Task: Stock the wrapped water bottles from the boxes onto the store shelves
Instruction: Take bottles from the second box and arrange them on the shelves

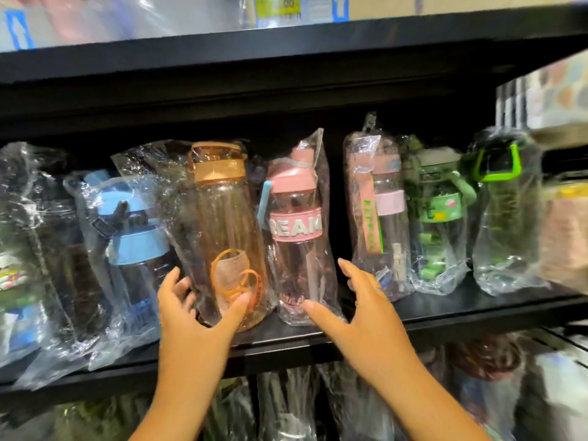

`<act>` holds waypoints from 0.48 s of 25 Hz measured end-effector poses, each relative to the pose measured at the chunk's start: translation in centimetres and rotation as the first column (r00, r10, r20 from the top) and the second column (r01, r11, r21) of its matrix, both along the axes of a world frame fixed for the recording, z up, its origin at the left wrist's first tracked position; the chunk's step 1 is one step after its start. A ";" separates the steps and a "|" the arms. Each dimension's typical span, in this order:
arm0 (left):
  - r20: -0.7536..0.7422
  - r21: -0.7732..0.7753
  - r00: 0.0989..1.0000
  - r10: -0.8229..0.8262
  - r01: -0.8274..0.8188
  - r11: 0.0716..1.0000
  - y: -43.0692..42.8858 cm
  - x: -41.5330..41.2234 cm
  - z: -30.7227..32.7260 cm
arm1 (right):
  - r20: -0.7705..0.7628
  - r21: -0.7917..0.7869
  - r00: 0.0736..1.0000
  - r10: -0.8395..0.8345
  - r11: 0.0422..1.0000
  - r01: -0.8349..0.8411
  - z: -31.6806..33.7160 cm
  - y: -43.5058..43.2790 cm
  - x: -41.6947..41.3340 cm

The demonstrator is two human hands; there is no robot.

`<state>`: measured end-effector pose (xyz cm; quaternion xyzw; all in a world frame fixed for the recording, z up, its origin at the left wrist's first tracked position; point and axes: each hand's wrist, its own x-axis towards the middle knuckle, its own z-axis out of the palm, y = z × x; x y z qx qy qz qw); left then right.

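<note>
A black store shelf (477, 310) is seen across the middle of the frame, lined with plastic-wrapped water bottles. At centre, an orange-capped bottle (222, 237) is gripped low by the left hand (194, 316), thumb and fingers around its base. Just beside it, a pink bottle (296, 237) is touched at the base by the thumb of the right hand (366, 313), spread wide. A blue-lidded bottle (133, 249) crowds the left; green bottles (440, 218) fill the right.

Pink bottle band (296, 225) reads "REAM".

Blurred yellow price tag (277, 6) unreadable; pink bottle (294, 237) lettering partly hidden.
</note>
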<state>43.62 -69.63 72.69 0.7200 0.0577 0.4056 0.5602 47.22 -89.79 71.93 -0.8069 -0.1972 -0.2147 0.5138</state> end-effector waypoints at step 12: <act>0.037 0.380 0.948 -0.316 0.279 0.882 -17.8 3.1 -0.4 | 0.083 0.211 0.775 -0.626 0.771 0.600 0.1 -16.0 4.2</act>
